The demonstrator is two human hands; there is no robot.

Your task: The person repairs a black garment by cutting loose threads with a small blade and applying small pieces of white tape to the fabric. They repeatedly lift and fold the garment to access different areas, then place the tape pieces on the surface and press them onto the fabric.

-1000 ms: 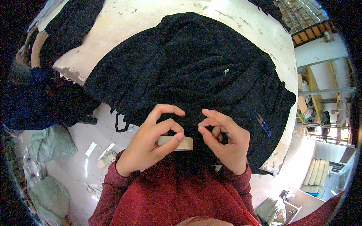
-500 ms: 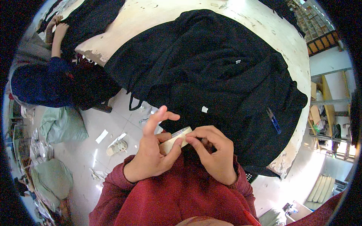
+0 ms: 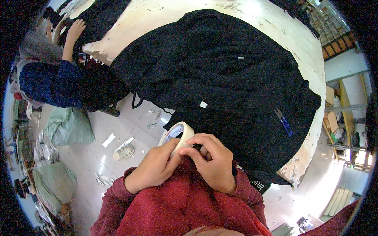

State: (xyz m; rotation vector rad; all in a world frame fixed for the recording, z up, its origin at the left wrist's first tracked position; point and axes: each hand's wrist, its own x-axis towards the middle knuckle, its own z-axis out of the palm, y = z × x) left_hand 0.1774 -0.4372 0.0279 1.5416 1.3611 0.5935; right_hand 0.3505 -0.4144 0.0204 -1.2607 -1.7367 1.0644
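While both hands meet just off the near edge of the table (image 3: 275,23), the left hand (image 3: 151,171) closes around a roll of masking tape (image 3: 178,135) and the right hand (image 3: 212,161) pinches at its outer wrap. The roll looks light and stiff, best gripped by its rim. Black garments (image 3: 220,74) cover the table.

Garment (image 3: 220,78) lies on table (image 3: 275,19), far of both hands. Clipper (image 3: 283,122) on garment, right. Tape roll (image 3: 178,135) near edge, between left hand (image 3: 151,167) and right hand (image 3: 212,161). Co-worker's sleeve (image 3: 47,82) far left.
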